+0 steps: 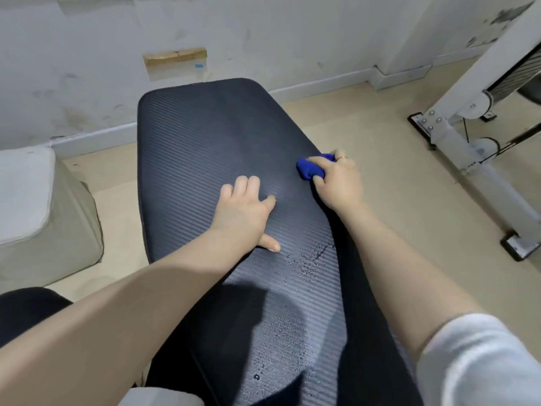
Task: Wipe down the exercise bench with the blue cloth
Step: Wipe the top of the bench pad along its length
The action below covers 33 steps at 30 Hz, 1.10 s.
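I have the blue cloth [311, 169] bunched in my right hand [336, 183] at the bench [205, 136] pad's right edge; left hand [246, 212] lies flat mid-pad. Mid-wipe, probably; the droplets [304, 259] nearer me need passes next.

No text, label, brand or number can be read anywhere. A small dark mark sits on the white machine frame [480, 108] near its pulley, too blurred to make out.
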Tool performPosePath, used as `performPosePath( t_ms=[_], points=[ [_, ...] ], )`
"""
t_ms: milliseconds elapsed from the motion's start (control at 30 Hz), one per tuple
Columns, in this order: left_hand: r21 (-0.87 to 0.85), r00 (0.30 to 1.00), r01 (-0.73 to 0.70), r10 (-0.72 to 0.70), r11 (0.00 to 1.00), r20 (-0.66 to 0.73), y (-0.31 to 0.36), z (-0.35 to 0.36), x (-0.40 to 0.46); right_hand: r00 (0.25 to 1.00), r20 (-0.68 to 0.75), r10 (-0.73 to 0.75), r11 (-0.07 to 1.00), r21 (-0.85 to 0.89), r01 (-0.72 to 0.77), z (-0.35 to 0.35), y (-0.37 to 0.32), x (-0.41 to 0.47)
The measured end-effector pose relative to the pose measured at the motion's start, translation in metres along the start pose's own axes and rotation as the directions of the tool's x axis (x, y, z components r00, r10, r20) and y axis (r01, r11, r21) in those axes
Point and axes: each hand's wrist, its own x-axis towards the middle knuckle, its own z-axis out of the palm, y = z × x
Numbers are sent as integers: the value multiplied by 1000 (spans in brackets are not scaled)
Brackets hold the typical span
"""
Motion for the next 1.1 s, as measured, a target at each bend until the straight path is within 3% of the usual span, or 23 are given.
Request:
performPosePath(
  t_ms=[100,267,333,467,700,900,1000,1100],
  points=[
    [13,1000,4,-4,1000,-6,0,2,-1,998,7,56,998,-15,-56,0,4,13],
    [-37,999,42,-41,998,28,3,-2,-5,982,132,-136,982,151,116,-19,18,-73],
    [-6,999,40,-40,999,21,6,-4,-4,975,143,-172,976,161,149,-22,29,-61],
    [49,996,72,-75,996,47,7,5,-4,998,51,-21,991,133,14,-14,32,-21],
    [43,993,66,-69,997,91,10,-3,-4,983,123,-134,974,200,107,-30,33,-123],
    [18,998,35,-36,999,52,4,5,-2,998,60,21,992,120,-28,-22,14,-64],
    [-52,997,58,-55,997,50,2,7,-6,989,96,-110,987,125,97,-25,5,-105],
    [-2,998,47,-47,999,38,4,4,-6,973,123,-194,971,164,173,-29,-5,-150]
  ],
)
